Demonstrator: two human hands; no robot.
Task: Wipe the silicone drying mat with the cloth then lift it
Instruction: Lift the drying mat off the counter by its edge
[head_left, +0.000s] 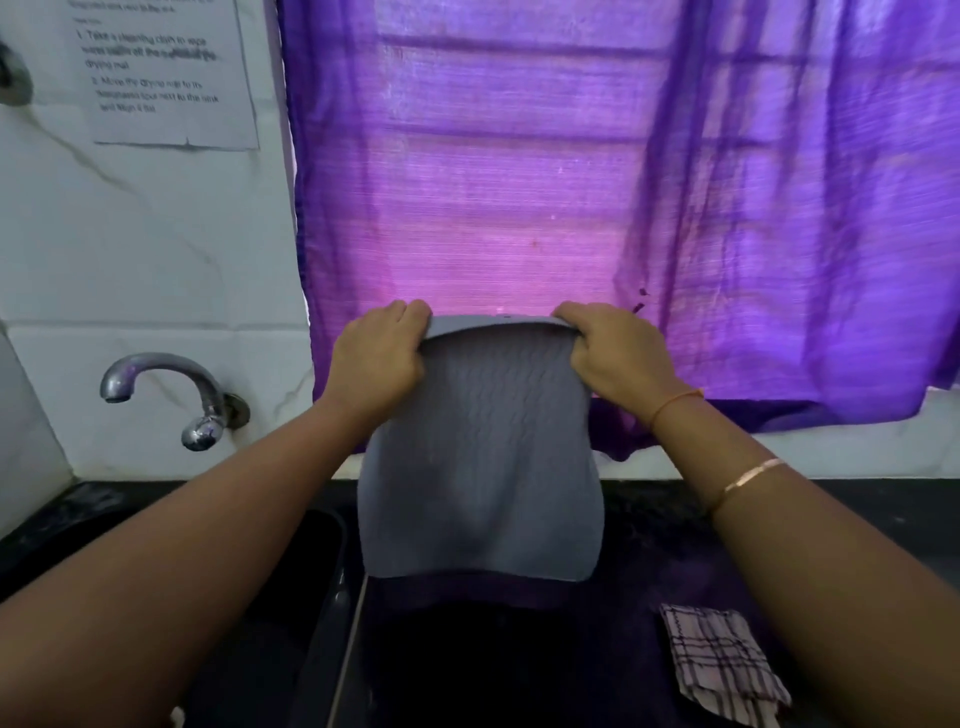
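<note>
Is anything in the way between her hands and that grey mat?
No. The left hand and right hand already grip the mat's top corners, and it hangs free above the dark counter. The checked cloth lies aside.

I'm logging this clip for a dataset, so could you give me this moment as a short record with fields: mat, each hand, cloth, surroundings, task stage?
mat: grey silicone drying mat, held up off the black counter, hanging limp from its top edge
left hand: left hand, grip closed on the mat's top left corner
right hand: right hand, grip closed on the top right corner
cloth: checked cloth, lying on the counter at the lower right, not held
surroundings: purple curtain behind, tap at the left
task stage: mat is lifted
</note>
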